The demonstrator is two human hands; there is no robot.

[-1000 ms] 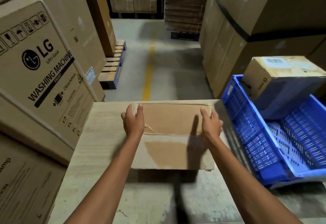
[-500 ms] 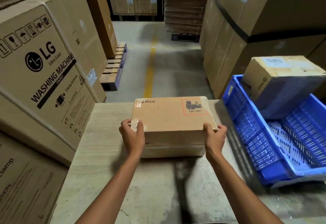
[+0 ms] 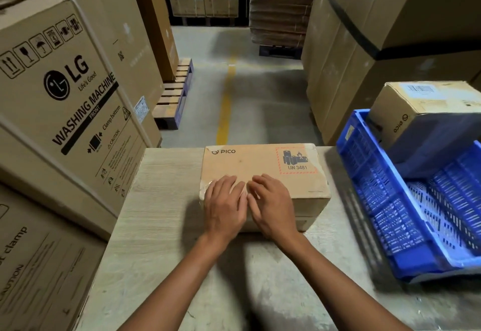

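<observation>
A brown PICO cardboard box (image 3: 263,166) with a red battery warning label lies flat on the pale wooden table (image 3: 166,200), near its far edge. My left hand (image 3: 225,204) and my right hand (image 3: 272,204) lie side by side on the box's near top edge, left of its middle. The fingers of both hands are spread and rest on the cardboard, where a strip of clear tape shows. The palms cover part of the box's front face.
A blue plastic crate (image 3: 406,200) stands tilted at the table's right, with a second PICO box (image 3: 421,106) in its far end. Large LG washing machine cartons (image 3: 59,101) rise on the left. Stacked cartons (image 3: 377,44) stand right; an aisle with a yellow line (image 3: 225,101) runs ahead.
The box was turned over from its plain side to its printed face and set down. Both hands left its side edges and came together on its near top edge.
</observation>
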